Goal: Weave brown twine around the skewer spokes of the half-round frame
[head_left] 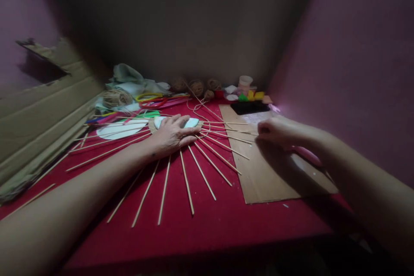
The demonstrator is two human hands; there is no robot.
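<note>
My left hand (176, 133) lies flat with its fingers spread on a round base, which has a pale blue centre (190, 123) and a woven twine rim (152, 127). Thin wooden sticks (202, 172) fan out from this base on all sides. To the right, my right hand (274, 131) is closed in a pinch above a cardboard sheet (249, 181). A thin strand of twine (223, 120) runs from the back towards its fingertips. The fingertips themselves are partly in shadow.
Balls of twine (196, 88), a cup (245, 81) and small coloured pieces (250, 95) stand along the back. A black phone-like slab (249, 107) lies on the cardboard. Scissors (148, 97), cloth (127, 75) and a white oval (121, 130) are left. Cardboard (42, 112) lines the left wall.
</note>
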